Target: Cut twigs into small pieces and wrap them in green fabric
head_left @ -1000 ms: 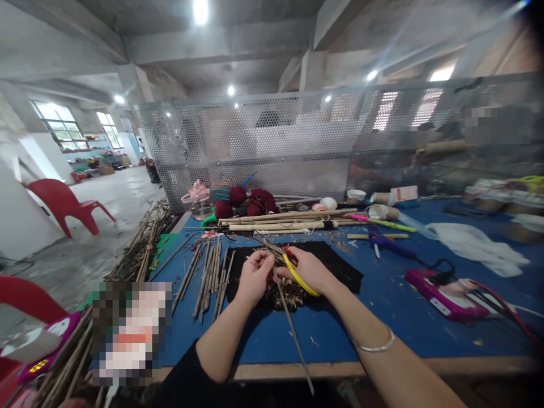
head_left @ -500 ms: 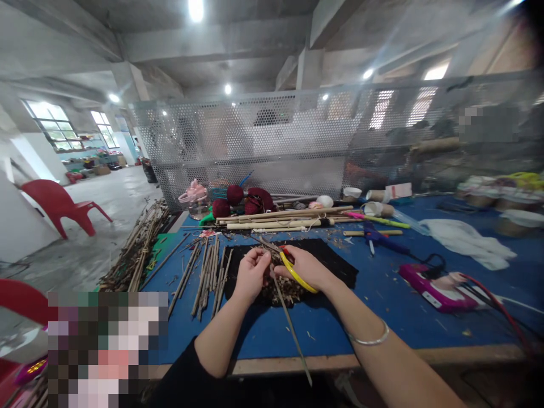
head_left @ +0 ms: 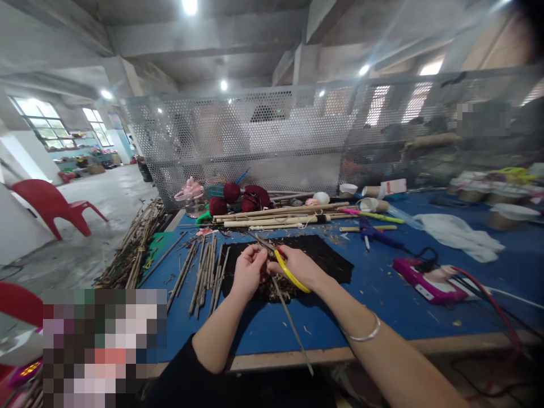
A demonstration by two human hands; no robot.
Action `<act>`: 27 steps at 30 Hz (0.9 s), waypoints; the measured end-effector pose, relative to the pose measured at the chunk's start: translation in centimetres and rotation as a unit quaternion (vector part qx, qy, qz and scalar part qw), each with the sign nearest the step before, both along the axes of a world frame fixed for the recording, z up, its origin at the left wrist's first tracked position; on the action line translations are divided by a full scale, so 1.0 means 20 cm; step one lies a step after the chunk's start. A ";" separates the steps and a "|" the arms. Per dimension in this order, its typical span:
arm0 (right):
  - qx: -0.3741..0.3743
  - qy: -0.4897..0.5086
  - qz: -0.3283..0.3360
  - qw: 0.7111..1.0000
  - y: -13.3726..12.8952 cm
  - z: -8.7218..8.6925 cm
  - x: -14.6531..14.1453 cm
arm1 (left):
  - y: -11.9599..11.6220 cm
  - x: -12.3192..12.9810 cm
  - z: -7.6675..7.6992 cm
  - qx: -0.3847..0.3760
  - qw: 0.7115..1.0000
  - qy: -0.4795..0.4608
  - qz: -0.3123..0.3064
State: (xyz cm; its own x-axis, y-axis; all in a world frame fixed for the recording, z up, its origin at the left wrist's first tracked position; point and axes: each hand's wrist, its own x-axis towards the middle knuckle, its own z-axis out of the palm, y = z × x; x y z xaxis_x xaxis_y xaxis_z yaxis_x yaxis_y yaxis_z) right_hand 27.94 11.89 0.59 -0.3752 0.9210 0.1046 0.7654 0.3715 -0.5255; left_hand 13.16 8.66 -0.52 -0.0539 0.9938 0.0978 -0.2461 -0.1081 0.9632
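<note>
Holding yellow-handled scissors (head_left: 293, 277) in the right hand (head_left: 300, 263), grip closed round the handles, blades pointing toward the back edge of the bench (head_left: 263, 334), probably so as to face away from the body. Curling the left hand (head_left: 250, 271) just beside, thumb and fingers drawn close together; impossible to tell this grip's exact hold, with fingertips hidden. Running from between both hands down past the bench's front edge: a slender stick (head_left: 293, 326), slanted perhaps to leave its long end free. Resting below the hands: a black cloth (head_left: 327, 260) strewn with dry scraps (head_left: 274, 293), likely spread for catching litter. Lying nearer the left edge, roughly parallel and presumably for easy reach: loose sticks (head_left: 206, 269). Set toward the back edge, apparently out of the way: pale rods (head_left: 276, 222). Placed toward the right edge: a blue glue gun (head_left: 378, 234), near a purple power strip (head_left: 425, 281), perhaps because of the cord.
</note>
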 end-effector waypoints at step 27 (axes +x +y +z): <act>-0.026 0.012 0.020 0.999 0.02 0.00 0.00 | 0.00 0.00 0.00 -0.008 0.999 0.021 0.025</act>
